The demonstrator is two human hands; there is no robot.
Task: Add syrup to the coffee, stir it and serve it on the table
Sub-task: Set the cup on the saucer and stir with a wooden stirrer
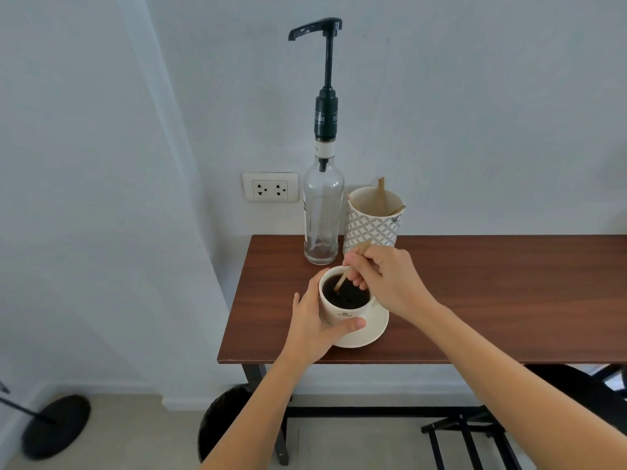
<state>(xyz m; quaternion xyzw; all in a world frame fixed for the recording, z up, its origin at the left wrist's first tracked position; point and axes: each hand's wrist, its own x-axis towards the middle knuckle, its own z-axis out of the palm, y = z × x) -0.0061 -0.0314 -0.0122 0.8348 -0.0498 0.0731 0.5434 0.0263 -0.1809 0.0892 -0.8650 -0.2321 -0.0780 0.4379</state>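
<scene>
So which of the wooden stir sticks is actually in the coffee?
The stick pinched by the right hand, tip dipped in the coffee; the others stand in the patterned cup.

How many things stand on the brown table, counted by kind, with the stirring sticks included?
Bottles: 1, the pump bottle
Cups: 2, the coffee cup and the patterned cup
Saucers: 1, the saucer
Wooden sticks: 4, stick in coffee, three sticks in the patterned cup
Total: 8

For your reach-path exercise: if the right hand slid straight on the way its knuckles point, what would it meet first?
The right hand points left over the cup, so probably the syrup bottle; depth is unclear, and it may pass in front.
</scene>
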